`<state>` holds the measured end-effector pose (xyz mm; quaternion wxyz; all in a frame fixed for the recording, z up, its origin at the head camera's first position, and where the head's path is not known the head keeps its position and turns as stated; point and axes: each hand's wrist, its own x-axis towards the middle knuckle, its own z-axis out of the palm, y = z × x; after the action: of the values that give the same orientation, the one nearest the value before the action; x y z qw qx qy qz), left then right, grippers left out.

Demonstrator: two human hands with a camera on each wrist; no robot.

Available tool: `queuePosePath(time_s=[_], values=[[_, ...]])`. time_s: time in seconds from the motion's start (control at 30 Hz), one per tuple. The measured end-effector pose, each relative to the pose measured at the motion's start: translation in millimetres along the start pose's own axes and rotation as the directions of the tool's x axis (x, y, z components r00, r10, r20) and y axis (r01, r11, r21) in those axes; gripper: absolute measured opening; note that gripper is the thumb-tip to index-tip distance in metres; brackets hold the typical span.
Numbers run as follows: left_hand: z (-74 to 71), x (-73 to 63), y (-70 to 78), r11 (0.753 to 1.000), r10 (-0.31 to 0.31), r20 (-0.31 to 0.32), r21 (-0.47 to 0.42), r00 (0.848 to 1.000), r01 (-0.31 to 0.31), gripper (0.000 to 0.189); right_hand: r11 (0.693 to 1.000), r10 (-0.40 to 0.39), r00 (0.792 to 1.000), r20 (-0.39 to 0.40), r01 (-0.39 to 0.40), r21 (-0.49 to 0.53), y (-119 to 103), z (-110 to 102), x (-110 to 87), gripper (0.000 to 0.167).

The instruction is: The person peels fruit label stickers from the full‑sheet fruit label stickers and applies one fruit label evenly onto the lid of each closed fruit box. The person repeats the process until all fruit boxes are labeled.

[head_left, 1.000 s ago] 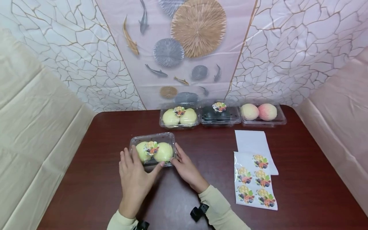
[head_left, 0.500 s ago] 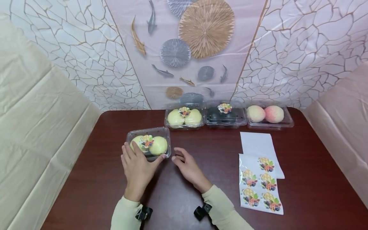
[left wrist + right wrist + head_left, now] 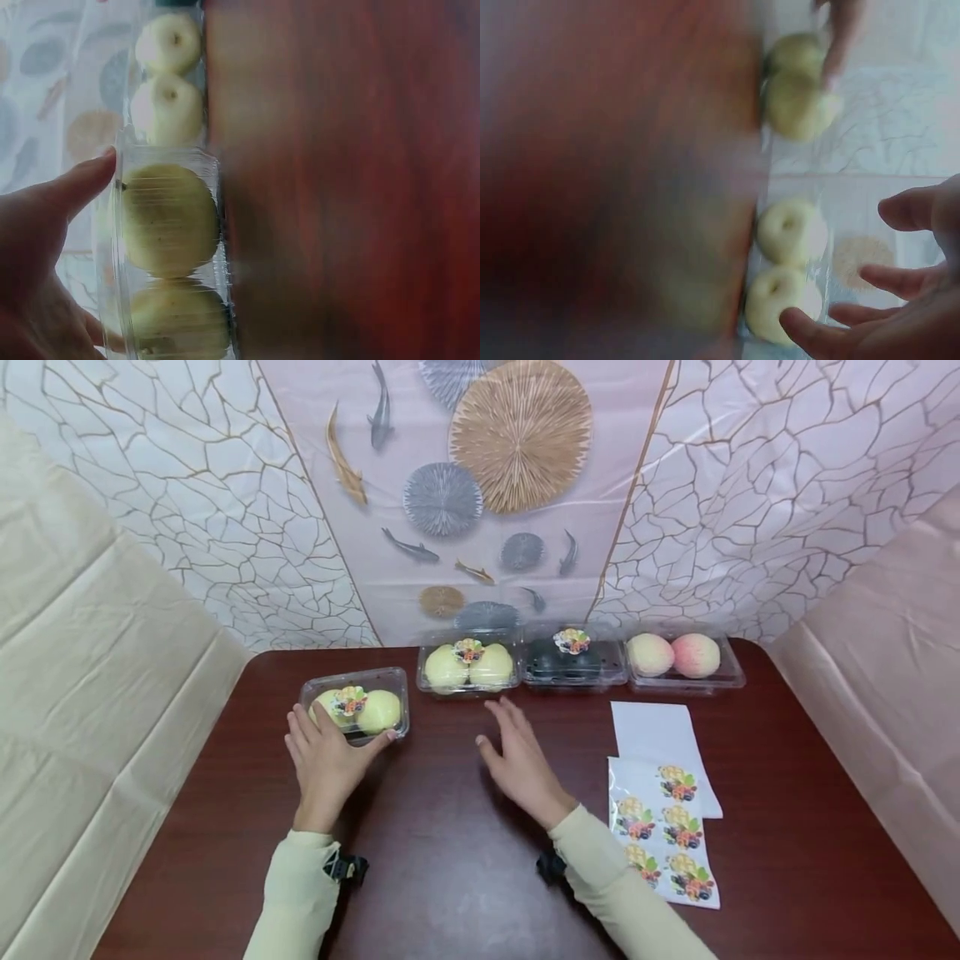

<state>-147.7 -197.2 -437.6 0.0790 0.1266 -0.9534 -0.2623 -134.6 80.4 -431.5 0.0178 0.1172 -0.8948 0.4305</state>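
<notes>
My left hand [image 3: 326,768] spans the front of a clear plastic fruit box [image 3: 402,697] at the left of the table, with its thumb at the box's front right corner. Inside lie two round yellow-green fruits [image 3: 378,712] under a fruit-print sticker [image 3: 349,700] on the lid. In the left wrist view, the thumb touches the upper edge of the box [image 3: 169,154]. My right hand [image 3: 525,768] hovers over the middle of the table, holding nothing, fingers extended. In the right wrist view, its spread fingers [image 3: 810,334] appear before another box of pale fruits [image 3: 791,229].
Along the back edge stand a stickered box of pale fruits [image 3: 491,667], a stickered box of dark contents [image 3: 540,664], and an unstickered box of peaches [image 3: 696,656]. A sticker sheet [image 3: 678,852] overlaps a white sheet [image 3: 652,727] at the right.
The left hand has moved the fruit box back and left, toward the rear row. My right hand has let go of the box and moved right and forward.
</notes>
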Motion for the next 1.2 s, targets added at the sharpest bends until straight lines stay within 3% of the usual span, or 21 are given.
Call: queuePosePath(time_s=[0.17,0.3,0.5,0.8,1.03,1.2], values=[[1.8,19.4,-4.4,1.0,0.009,0.005,-0.017,1.0,-0.009,0.132,0.99,-0.027,0.999,0.026,0.03,-0.134,13.3,-5.1,22.6,0.064],[9.4,31.3,-4.1,0.999,0.029,0.015,-0.022,0.999,-0.029,0.132,0.984,0.032,0.998,0.052,-0.023,-0.174,23.0,-1.2,25.8,0.067],[15.4,47.1,-2.6,0.999,0.048,0.031,-0.01,0.998,-0.048,0.133,0.992,0.096,0.992,0.083,-0.088,-0.094,34.2,4.9,26.0,0.063],[14.0,68.5,6.7,0.996,0.09,0.049,-0.004,0.995,-0.09,0.133,0.995,0.08,0.977,0.199,-0.09,0.045,39.5,-17.5,30.7,0.051],[13.0,77.6,13.6,0.992,0.123,0.029,-0.004,0.992,-0.123,0.131,0.99,0.051,0.958,0.283,-0.086,0.115,39.6,-36.7,37.1,0.053],[16.7,85.4,12.8,0.995,0.101,0.065,0.01,0.993,-0.102,0.134,0.99,0.035,0.96,0.276,-0.07,0.119,44.2,-36.6,36.0,0.058]])
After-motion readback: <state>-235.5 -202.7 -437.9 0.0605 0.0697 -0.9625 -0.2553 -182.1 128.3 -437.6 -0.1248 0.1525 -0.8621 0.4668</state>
